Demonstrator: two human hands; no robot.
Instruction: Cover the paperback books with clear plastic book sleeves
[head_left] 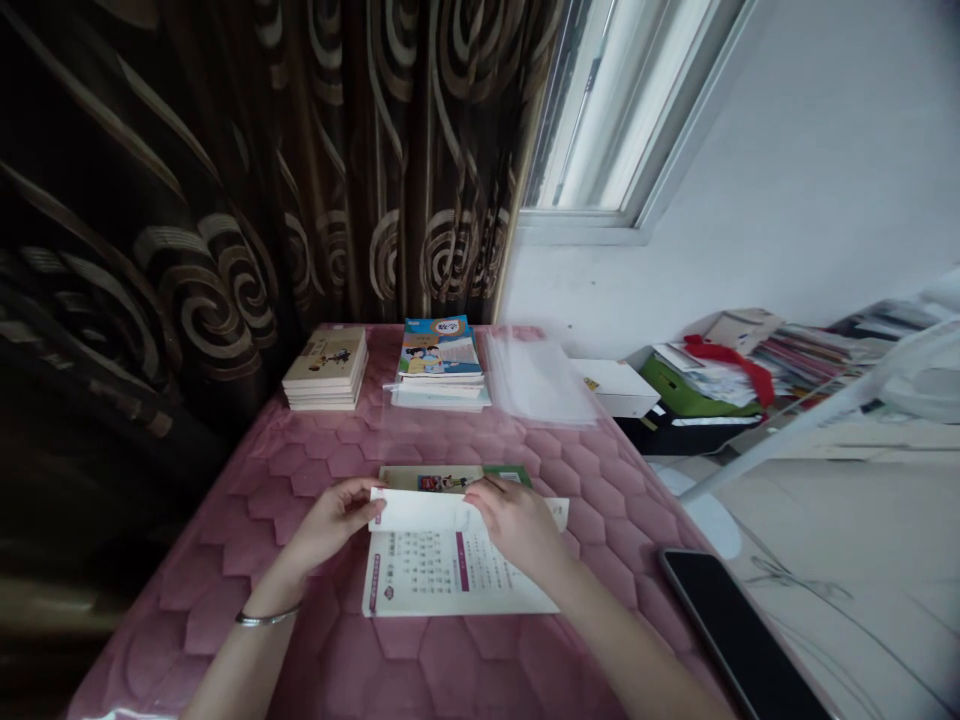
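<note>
An open book point(427, 590) with printed pages lies before me on the pink quilted table cover point(450, 665). A raised page point(420, 511) stands up across its upper part. At that page's left end my left hand point(334, 522) is closed, thumb and fingers pinching the edge. My right hand point(517, 525) is also closed on the page's upper edge, right of the middle, and hides part of the print. Behind the page, a colourful cover point(442, 478) with a cartoon picture and a green corner shows partly. A silver bangle point(268, 618) is on my left wrist.
A stack of tan books point(328, 365) and a pile topped by a blue textbook point(441, 350) stand at the back. Clear plastic sheets point(544, 375) lie beside them. A black phone-like device point(739, 635) rests at the right edge. A white box point(615, 387) stands beyond.
</note>
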